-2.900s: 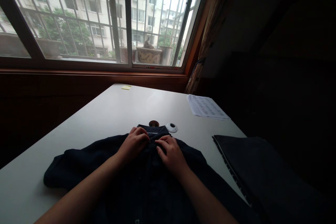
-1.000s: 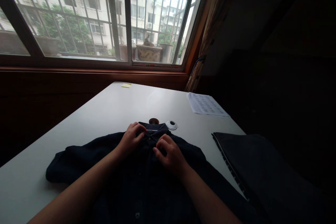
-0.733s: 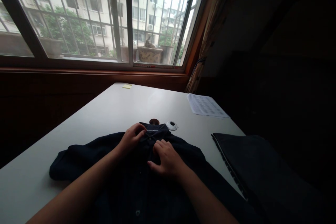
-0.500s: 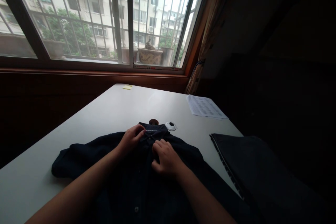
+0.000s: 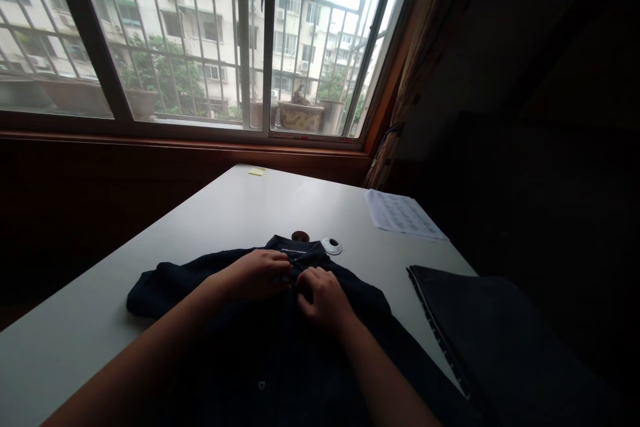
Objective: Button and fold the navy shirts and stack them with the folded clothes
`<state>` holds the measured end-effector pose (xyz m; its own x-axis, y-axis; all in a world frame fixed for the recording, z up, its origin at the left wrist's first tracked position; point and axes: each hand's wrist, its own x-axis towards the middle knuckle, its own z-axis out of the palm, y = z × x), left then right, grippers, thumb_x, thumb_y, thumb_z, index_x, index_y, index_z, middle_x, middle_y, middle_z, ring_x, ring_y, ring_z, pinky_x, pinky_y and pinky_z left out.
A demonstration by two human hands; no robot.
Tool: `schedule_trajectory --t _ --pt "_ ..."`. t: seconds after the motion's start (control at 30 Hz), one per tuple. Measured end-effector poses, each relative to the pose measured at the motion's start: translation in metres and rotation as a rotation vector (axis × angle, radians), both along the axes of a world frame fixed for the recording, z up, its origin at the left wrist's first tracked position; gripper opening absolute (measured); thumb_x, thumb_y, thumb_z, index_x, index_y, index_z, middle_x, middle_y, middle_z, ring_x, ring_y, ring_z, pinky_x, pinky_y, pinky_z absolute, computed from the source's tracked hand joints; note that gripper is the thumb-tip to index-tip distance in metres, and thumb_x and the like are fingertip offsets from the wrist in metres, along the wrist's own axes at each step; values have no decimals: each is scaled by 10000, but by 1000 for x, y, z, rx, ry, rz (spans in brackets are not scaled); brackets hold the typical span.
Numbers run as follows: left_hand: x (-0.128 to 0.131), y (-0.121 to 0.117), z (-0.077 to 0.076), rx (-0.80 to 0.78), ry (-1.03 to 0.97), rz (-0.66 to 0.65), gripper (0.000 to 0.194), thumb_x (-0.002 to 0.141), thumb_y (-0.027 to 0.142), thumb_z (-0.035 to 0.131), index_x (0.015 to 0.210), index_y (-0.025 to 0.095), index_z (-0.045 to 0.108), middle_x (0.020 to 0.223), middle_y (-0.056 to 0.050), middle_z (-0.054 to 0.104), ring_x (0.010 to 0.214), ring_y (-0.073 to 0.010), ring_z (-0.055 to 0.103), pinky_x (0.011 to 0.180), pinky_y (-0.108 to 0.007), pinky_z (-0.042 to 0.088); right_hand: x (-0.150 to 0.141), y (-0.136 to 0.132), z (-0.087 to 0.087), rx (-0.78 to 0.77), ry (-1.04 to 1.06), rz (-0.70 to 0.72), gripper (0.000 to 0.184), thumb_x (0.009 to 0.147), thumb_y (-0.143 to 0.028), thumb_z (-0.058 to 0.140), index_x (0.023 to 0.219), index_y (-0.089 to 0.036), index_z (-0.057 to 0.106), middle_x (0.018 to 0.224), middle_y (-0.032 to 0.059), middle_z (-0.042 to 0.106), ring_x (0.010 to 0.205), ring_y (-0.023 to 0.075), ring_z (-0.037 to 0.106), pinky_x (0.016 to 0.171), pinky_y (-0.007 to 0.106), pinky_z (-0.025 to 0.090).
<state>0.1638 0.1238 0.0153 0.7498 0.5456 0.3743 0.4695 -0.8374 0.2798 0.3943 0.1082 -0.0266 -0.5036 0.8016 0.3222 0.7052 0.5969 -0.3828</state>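
A dark navy button-up shirt [image 5: 240, 347] lies front up, its collar pointing away from me and a pale label strip showing inside the neck. My left hand [image 5: 263, 273] is at the front opening just below the collar, fingers curled down and closed on the shirt's edge. Close beside it on the right, my right hand [image 5: 323, 297] has its thumb and fingers bent together on the opposite edge of the front. The fingertips of both hands are partly hidden, and the cloth between them is dark. Farther down the front, one pale button [image 5: 261, 385] shows.
The white table [image 5: 200, 213] carries a brown round hole [image 5: 301, 236] and a white ring-shaped piece [image 5: 332, 245] beyond the collar. Printed papers [image 5: 403, 213] and a yellow sticky note [image 5: 257, 171] lie toward the far edge. Folded dark cloth [image 5: 490, 327] is at right, below a barred window [image 5: 200, 47].
My left hand has moved from the collar's left side down and right to the front opening, nearer my right hand. The whole view has shifted slightly.
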Motion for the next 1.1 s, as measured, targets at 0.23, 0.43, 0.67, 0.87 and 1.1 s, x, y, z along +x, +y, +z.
schedule_trajectory --t 0.23,0.43,0.67,0.87,1.1 --pt "-1 -10 -20 30 114 45 223 883 82 631 1076 190 659 1080 -61 678 964 -218 667 920 -363 541 3 2 -4 -3 75 -63 81 773 -150 620 824 -211 636 848 29 685 853 220 580 802 337 361" --pt "9 -32 -24 17 70 185 281 923 43 576 1131 206 670 1073 -51 694 926 -194 671 863 -328 563 5 5 -5 -49 172 -43 70 789 -162 642 814 -216 678 835 22 708 859 222 607 818 340 400" --pt "19 -29 -48 -39 -147 331 101 898 138 689 969 195 734 935 -29 708 846 -183 681 771 -281 560 8 8 -1 -103 283 -35 51 823 -191 648 829 -200 698 809 29 689 816 209 623 779 325 465" --pt "12 -28 -63 -12 -206 336 146 915 153 671 1044 193 726 937 -33 719 838 -179 692 765 -273 559 4 8 4 -147 363 -50 54 826 -224 672 805 -198 715 797 24 677 782 192 632 736 298 485" --pt "8 -29 -58 -70 -238 331 124 930 146 631 1010 198 710 921 -19 713 783 -154 700 720 -236 548 -6 6 13 -384 488 -83 114 814 -293 704 806 -196 762 817 30 723 810 211 676 760 303 493"
